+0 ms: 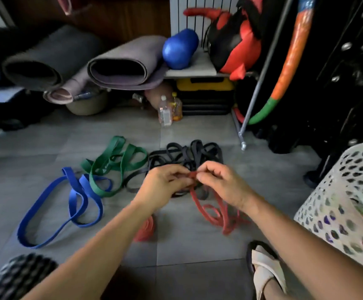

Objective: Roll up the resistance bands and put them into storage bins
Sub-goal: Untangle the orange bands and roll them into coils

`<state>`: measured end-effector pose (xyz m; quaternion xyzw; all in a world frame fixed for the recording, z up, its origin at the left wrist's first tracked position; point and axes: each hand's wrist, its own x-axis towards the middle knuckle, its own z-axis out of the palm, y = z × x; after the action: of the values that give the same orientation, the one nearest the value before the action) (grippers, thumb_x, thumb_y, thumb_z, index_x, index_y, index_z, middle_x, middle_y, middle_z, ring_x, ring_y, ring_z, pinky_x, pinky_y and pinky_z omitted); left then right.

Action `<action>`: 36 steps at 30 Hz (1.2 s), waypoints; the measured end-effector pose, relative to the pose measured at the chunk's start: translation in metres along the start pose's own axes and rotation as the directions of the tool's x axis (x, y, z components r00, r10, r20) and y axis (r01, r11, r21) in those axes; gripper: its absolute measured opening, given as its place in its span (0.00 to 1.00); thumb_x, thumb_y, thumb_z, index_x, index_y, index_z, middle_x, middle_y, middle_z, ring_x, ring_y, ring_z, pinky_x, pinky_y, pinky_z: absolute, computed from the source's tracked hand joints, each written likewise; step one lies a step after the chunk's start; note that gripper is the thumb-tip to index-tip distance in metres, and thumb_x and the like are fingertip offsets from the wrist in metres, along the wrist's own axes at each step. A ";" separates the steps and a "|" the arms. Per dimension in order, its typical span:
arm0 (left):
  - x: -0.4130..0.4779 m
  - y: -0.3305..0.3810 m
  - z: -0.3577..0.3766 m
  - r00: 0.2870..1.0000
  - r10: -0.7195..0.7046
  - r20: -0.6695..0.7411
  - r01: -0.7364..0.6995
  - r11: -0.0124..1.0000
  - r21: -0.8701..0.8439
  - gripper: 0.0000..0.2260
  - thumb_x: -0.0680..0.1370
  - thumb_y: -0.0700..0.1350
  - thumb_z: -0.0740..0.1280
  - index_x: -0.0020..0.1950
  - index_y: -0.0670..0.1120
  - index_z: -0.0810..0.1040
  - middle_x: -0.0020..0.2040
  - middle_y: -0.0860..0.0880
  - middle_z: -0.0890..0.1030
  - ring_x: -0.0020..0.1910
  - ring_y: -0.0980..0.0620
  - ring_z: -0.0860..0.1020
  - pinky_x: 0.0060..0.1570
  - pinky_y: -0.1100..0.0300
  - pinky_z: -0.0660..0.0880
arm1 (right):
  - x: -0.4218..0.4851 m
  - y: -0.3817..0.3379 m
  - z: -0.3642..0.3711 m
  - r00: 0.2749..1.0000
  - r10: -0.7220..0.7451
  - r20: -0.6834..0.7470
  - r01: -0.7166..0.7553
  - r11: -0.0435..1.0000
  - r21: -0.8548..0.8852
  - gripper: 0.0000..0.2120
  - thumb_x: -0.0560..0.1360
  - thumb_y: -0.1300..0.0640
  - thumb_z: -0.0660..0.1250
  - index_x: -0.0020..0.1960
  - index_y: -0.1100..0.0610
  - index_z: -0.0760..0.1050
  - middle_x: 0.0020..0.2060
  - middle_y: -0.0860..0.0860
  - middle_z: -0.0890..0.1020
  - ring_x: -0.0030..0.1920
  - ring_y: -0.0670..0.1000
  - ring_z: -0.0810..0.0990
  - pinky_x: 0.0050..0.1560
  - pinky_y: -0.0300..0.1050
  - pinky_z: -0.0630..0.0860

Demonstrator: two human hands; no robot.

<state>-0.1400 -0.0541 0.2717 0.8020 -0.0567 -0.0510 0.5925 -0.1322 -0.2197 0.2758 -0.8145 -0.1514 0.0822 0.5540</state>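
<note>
The left hand (pixel 165 184) and the right hand (pixel 221 184) both pinch the top of the red band (pixel 192 174), its loops lie on the floor below, with black bands (pixel 187 153) just behind, green band (pixel 119 161) and blue band (pixel 74 202) to the left, and a white basket (pixel 349 182) on the right.

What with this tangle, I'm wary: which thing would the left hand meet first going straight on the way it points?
Probably the right hand, which pinches the same red band as the left hand; depth is unclear.
</note>
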 end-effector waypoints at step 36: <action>-0.023 0.033 -0.023 0.961 0.242 -0.136 -0.184 0.923 0.339 0.09 0.74 0.35 0.67 0.49 0.45 0.83 0.40 0.56 0.77 0.39 0.62 0.77 0.41 0.76 0.69 | -0.007 -0.040 0.015 0.986 -0.092 -0.137 0.099 0.994 0.040 0.06 0.70 0.64 0.70 0.47 0.59 0.81 0.40 0.52 0.83 0.39 0.45 0.81 0.42 0.36 0.76</action>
<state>-0.1603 -0.0387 0.3104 0.8784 -0.0991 0.0949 0.4579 -0.1495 -0.1949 0.3074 -0.7970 -0.1505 0.0038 0.5850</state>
